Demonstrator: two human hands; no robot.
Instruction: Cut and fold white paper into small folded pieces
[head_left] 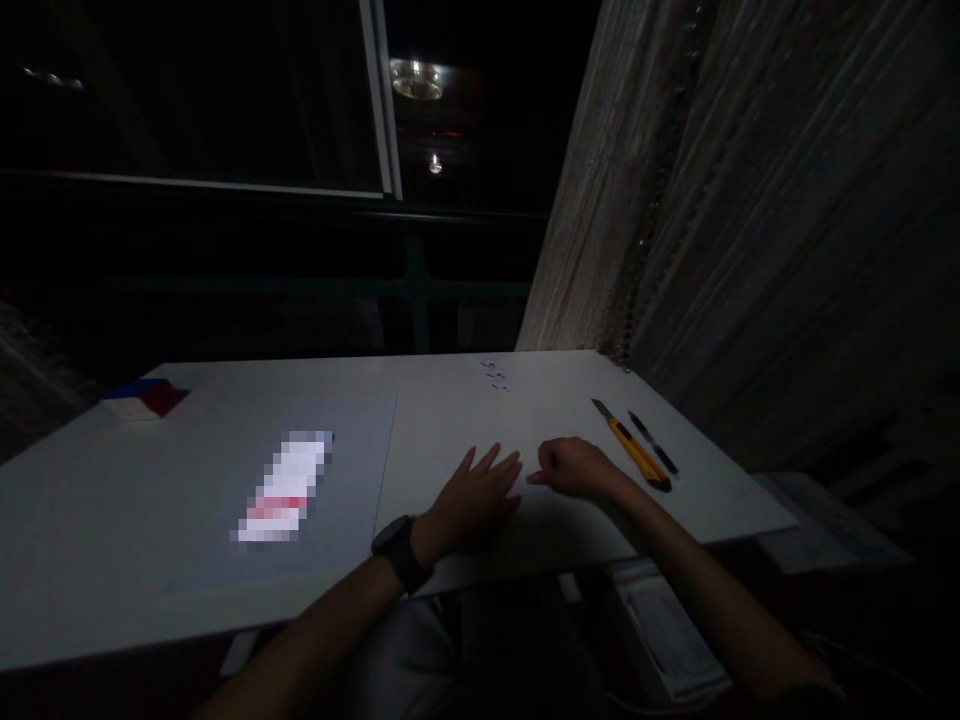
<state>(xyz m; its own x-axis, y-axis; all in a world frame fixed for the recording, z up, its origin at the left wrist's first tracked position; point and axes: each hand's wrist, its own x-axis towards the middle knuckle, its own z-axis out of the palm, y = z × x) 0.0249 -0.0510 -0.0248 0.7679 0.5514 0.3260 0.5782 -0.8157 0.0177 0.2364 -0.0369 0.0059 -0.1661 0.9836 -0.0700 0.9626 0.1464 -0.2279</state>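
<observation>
My left hand [476,490], with a dark watch [403,552] on its wrist, lies palm down on the white tabletop [442,410], its fingers spread. Just to its right, my right hand [574,467] is closed, fingers curled and thumb side toward the left hand. Whether it pinches anything small is too dark to tell. A yellow utility knife [637,452] with its blade out lies right of my right hand, beside a dark pen [652,443]. Beyond the hands are several small dark curved marks or pieces [495,377] on the surface.
A bright, pixelated phone-like rectangle [281,490] lies on a pale sheet [360,450] at the left. A blue, red and white puzzle cube [142,400] sits near the far left corner. A curtain [585,250] hangs behind the right side, next to a dark window [187,90].
</observation>
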